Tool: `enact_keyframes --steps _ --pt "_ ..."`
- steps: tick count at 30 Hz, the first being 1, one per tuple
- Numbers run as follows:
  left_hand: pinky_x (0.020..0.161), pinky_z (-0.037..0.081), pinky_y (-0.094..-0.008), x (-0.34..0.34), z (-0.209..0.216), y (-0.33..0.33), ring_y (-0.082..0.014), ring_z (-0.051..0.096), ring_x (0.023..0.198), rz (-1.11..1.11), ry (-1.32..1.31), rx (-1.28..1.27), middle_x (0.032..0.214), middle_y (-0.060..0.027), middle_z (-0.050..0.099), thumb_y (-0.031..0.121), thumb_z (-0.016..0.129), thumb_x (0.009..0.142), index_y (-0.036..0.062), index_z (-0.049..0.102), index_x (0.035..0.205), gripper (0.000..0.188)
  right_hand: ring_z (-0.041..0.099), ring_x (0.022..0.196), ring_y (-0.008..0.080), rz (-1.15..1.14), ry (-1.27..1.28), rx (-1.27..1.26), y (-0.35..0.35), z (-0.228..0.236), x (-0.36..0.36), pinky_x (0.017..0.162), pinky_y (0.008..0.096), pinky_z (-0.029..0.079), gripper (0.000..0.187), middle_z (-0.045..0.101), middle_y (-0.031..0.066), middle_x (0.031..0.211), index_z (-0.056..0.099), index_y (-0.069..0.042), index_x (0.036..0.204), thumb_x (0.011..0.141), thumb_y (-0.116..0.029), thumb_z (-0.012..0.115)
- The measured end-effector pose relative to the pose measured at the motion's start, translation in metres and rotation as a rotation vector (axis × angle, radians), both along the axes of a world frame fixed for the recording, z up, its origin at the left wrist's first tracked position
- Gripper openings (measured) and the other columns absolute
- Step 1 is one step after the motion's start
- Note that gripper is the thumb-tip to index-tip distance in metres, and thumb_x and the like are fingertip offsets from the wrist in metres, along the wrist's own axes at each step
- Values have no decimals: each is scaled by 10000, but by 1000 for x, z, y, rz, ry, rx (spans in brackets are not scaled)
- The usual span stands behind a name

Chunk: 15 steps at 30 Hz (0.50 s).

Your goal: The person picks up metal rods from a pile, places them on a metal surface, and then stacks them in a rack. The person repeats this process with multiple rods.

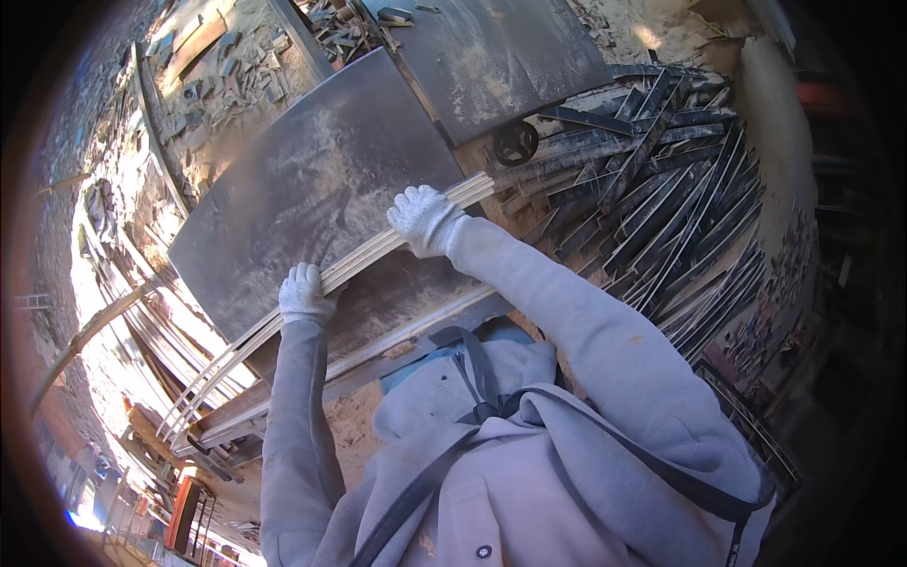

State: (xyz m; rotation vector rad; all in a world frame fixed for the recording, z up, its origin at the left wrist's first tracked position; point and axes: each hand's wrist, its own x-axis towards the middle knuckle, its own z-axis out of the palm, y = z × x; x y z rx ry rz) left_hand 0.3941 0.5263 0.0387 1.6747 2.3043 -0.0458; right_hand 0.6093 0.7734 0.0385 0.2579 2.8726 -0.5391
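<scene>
A stack of long, thin wooden strips runs slantwise across a dark metal tabletop dusted with pale powder. My left hand, in a white knit glove, is closed around the stack left of its middle. Farther right, near the strips' right end, my gloved right hand also grips them, fingers curled over the far side. Toward the left the strips spread apart and reach past the table's edge. Both thumbs are largely hidden.
A second dark metal top adjoins at the back, with a black handwheel by its near edge. Dark-edged strips lie heaped at the right. Wood scraps cover the ground at the far left. A pale rail lies close to my body.
</scene>
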Motion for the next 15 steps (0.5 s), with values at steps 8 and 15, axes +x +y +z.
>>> enact_keyframes --steps 8,15 --pt "827 482 -502 -40 0 51 -359 612 1033 121 68 18 1065 -106 620 435 921 679 90 602 1092 626 635 1042 301 -4 -32 67 46 4 -57 875 450 484 347 658 140 1094 667 -82 1109 809 -241 739" --pt "838 489 -505 -108 2 105 -363 616 1019 142 106 51 1068 -117 616 443 921 682 82 592 1065 621 642 1094 310 -12 -24 73 102 14 -127 925 461 494 417 666 145 1134 664 -74 1150 831 -317 776"
